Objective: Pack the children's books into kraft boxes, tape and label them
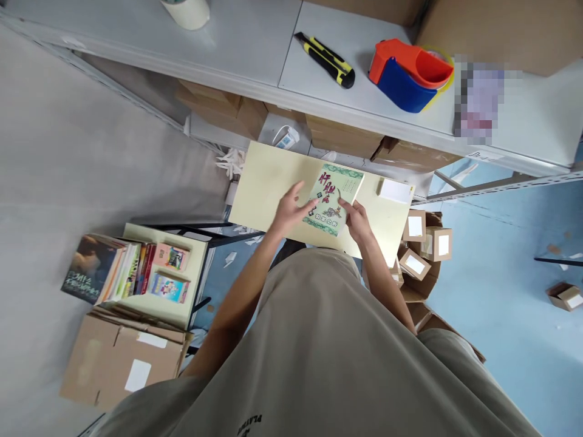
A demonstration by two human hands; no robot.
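A green paperback book (336,189) with a patterned border and large dark red characters lies face up over the pale yellow table (268,176). My right hand (357,220) grips its right edge, the thumb on the cover and the other fingers partly hidden beneath. At the book's left side my left hand (290,210) is open with fingers apart; its thumb reaches over the cover, and I cannot tell whether it touches. A small white box or pad (394,190) rests to the right of the book.
On the grey shelf (246,42) ahead sit a box cutter (325,59), an orange and blue tape dispenser (410,76) and a tape roll (189,12). A side stand holds books (132,270) above a cardboard box (122,358). Small cartons (415,264) are at right.
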